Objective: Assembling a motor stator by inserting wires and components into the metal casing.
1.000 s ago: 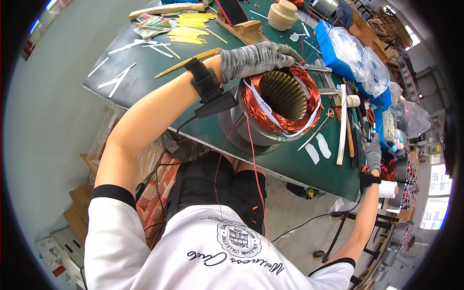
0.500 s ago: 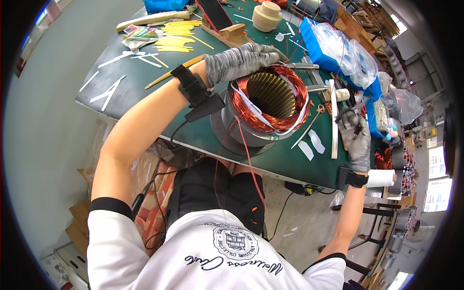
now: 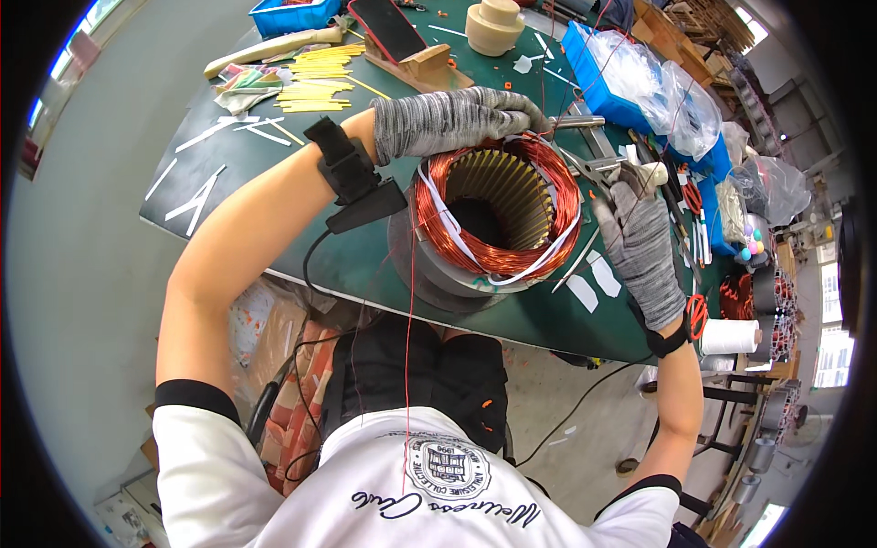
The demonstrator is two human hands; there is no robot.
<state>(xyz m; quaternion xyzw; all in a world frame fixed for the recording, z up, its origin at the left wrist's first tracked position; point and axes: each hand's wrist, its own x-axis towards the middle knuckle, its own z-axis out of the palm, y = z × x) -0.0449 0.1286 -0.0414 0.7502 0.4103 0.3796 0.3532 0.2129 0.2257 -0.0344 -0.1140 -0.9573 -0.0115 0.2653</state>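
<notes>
Stator (image 3: pixel 508 183) w/ L hand (image 3: pixel 482 116) alongside

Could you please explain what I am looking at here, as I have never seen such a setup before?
There is no robot: these are a person's own hands in grey gloves. The view comes from the left of two wide fisheye cameras worn on the head, looking down, so straight edges bend.

On the green table stands a metal cylinder topped by a ring of copper wire. The left hand lies along the ring's far side. The right hand, to the right of it, appears to hold a metal tool; its exact kind is hard to tell.

Around them are yellow strips, white scraps, a cream stepped piece and a blue tray with clear plastic bags.
</notes>
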